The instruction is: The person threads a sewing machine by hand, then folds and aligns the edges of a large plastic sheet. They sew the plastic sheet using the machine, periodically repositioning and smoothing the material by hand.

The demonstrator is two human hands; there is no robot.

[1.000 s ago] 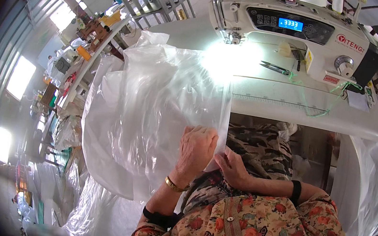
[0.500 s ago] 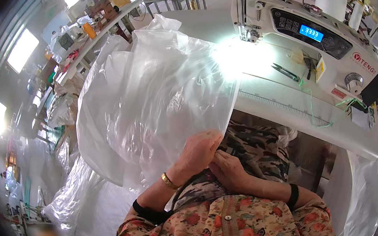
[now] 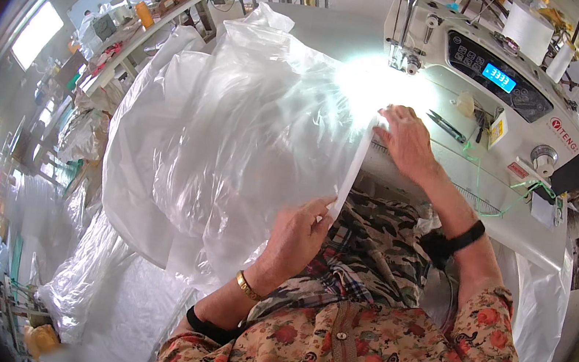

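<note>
A large sheet of translucent white plastic film (image 3: 253, 124) spreads over the table and hangs over its front edge toward my lap. My left hand (image 3: 301, 231) is closed on the film's right edge, low down near my lap. Farther up that same edge, close to the bright lamp spot, my right hand (image 3: 406, 142) grips the film with its fingers bent over it. Between the two hands the edge runs fairly straight, as a narrow folded strip. The sewing machine (image 3: 496, 77) stands just beyond my right hand; glare hides its needle area.
Black thread snips (image 3: 447, 126) lie on the machine bed, with green thread (image 3: 479, 171) trailing nearby. White thread cones (image 3: 526, 33) stand behind the machine. More plastic film (image 3: 112, 282) hangs at lower left. A cluttered side bench (image 3: 143, 38) stands at far left.
My right hand has moved from beside the left one up along the film's edge toward the machine. My left hand stays low on the edge. The whole view has shifted slightly.
</note>
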